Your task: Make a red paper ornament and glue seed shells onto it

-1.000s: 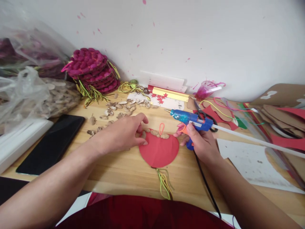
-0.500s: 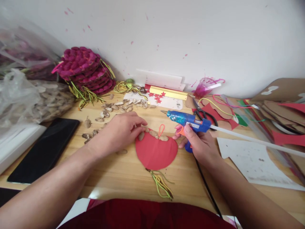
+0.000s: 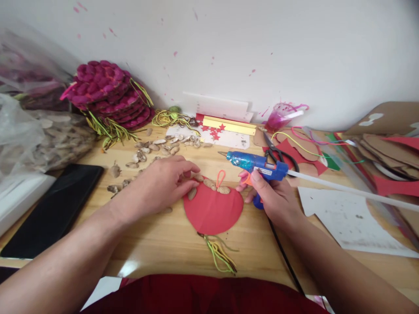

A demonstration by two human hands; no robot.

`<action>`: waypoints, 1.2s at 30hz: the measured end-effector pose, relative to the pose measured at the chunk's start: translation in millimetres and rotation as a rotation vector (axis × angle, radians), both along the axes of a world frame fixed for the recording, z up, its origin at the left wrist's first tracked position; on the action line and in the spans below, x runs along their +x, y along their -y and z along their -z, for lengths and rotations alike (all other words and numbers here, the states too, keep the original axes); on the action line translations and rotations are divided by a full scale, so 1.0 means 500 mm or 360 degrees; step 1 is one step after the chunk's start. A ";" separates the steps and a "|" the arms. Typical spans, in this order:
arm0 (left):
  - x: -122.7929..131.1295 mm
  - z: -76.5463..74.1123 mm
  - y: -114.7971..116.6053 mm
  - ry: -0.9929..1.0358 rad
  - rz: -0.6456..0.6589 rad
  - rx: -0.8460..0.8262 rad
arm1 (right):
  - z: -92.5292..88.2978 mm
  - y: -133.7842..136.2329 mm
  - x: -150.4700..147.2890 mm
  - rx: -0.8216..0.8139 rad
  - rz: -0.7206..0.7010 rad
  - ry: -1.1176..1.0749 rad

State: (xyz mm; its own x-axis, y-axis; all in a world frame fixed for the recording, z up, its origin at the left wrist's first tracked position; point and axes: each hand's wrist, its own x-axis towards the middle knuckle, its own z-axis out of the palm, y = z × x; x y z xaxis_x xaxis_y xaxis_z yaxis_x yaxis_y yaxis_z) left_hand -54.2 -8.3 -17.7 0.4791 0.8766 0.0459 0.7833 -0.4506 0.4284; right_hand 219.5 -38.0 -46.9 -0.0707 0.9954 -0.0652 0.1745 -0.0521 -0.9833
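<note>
A red paper piece (image 3: 214,213) with a rounded lower edge lies flat on the table, several peanut shells (image 3: 210,185) along its upper edge. An orange loop (image 3: 221,178) stands up from its top, and a tassel of green, yellow and brown strings (image 3: 221,255) hangs off its bottom. At its upper left corner, my left hand (image 3: 168,181) has thumb and forefinger closed on a peanut shell (image 3: 197,178), partly covered by the fingers. My right hand (image 3: 276,196) grips a blue hot glue gun (image 3: 255,165), its nozzle pointing left above the paper, a white glue stick (image 3: 343,187) out the back.
Loose peanut shells (image 3: 153,148) lie beyond my left hand. A stack of purple shell-covered pieces (image 3: 106,93), a plastic bag of shells (image 3: 62,135) and a black phone (image 3: 52,209) are at left. Scissors (image 3: 278,152), white paper (image 3: 340,218) and cardboard pieces (image 3: 379,152) lie at right.
The view has shifted a little, so most things sit slightly further left. My left hand stays at the paper's upper left corner, and the glue gun is held much as before.
</note>
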 end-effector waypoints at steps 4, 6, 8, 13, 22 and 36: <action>-0.001 0.001 0.000 0.0046 -0.0010 0.0031 | 0.003 0.000 0.002 0.0006 -0.0009 -0.0008; 0.000 0.008 0.000 0.0061 0.0000 0.0099 | 0.002 0.000 0.001 0.0005 -0.0007 -0.0010; 0.002 0.015 0.000 0.0047 0.0026 0.0135 | 0.000 0.000 -0.001 -0.0003 0.0009 -0.0003; 0.008 0.021 0.002 0.0027 0.0053 0.0111 | -0.003 -0.001 -0.004 -0.0023 0.0026 -0.0001; 0.011 0.023 0.005 0.0037 0.0020 0.0113 | -0.004 -0.001 -0.004 -0.0001 0.0026 0.0004; 0.019 0.014 0.011 -0.0008 -0.0060 0.0060 | -0.010 -0.001 -0.005 0.0004 0.0038 -0.0020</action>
State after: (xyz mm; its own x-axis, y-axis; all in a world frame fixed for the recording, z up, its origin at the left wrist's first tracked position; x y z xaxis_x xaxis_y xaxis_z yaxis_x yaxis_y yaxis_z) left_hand -44.8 -13.7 -24.8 0.4460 0.8917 0.0770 0.8022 -0.4364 0.4075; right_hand 217.0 -37.3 -42.0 -0.0474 0.9969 -0.0621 0.1608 -0.0537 -0.9855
